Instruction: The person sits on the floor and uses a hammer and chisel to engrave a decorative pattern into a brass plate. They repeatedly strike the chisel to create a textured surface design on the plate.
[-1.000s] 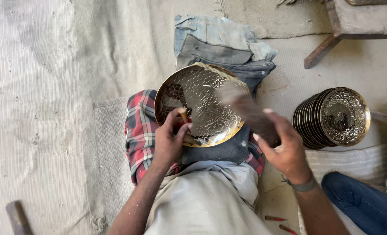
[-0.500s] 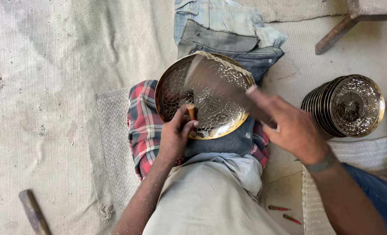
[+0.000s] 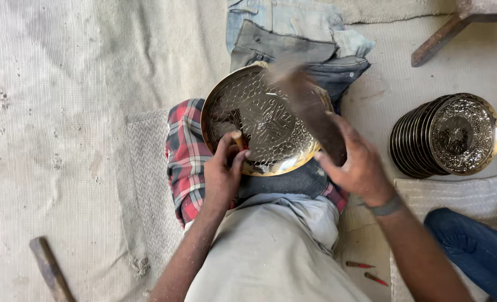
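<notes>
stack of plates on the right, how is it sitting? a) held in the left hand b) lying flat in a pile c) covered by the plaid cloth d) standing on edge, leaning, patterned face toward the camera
d: the stack of plates stands on edge on the floor to the right, rims fanned out side by side and the front plate's patterned face showing, apart from both hands and from the plaid cloth.

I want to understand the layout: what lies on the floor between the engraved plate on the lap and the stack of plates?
Head view: mostly bare pale matting; the right hand crosses the gap.
</notes>
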